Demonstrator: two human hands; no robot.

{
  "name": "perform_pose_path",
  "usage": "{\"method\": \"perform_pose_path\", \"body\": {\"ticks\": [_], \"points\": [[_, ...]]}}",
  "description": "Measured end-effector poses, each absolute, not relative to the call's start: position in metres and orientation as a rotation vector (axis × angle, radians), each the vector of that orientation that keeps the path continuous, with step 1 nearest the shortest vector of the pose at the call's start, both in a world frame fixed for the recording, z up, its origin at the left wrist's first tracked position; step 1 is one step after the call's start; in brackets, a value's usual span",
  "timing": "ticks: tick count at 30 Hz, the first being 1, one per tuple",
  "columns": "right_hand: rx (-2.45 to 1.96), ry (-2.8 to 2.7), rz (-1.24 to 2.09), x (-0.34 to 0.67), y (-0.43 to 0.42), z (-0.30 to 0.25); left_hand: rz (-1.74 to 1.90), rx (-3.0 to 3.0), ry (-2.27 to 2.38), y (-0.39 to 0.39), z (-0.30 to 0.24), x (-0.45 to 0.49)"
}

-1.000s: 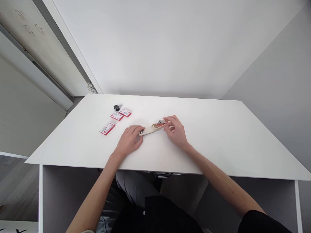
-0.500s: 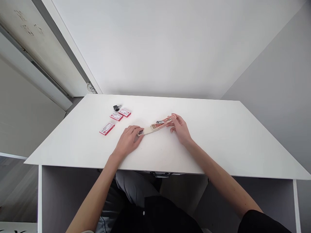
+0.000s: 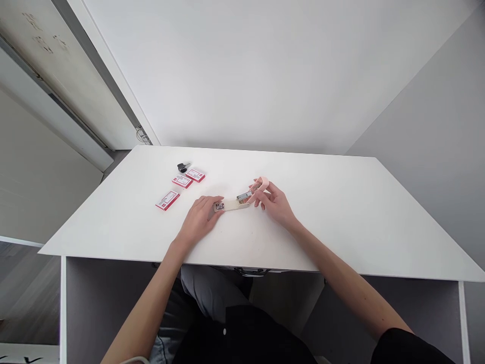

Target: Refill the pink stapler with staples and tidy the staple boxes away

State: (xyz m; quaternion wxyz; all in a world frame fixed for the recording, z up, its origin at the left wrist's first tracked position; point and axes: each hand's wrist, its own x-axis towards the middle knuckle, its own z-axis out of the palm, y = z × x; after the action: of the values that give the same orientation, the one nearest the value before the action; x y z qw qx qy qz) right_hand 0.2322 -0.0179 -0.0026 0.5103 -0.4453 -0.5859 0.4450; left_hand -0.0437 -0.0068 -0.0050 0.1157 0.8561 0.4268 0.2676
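At mid-surface, a person's left hand [image 3: 200,216] steadies the near end of an opened stapler [image 3: 232,204], its grip closed with fingertips pressed to the cream base. The right hand [image 3: 276,203] has its grip pinched on the stapler's pink upper arm, which is tilted up off the white surface [image 3: 341,212]. Three red boxes [image 3: 182,182] and a small black object [image 3: 183,167] lie well apart to the left.
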Motion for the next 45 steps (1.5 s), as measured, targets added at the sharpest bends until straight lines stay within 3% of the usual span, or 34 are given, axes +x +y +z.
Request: {"method": "perform_pose_path", "body": {"ticks": [15,45], "points": [[-1.154,-1.596,0.734,0.226,-0.025,-0.006,0.716,2.383,1.221,-0.010,-0.001,-0.044],[-1.067,-1.847,0.453,0.214,-0.024,-0.020,0.640,2.294,1.263,-0.014,0.000,-0.044]]}}
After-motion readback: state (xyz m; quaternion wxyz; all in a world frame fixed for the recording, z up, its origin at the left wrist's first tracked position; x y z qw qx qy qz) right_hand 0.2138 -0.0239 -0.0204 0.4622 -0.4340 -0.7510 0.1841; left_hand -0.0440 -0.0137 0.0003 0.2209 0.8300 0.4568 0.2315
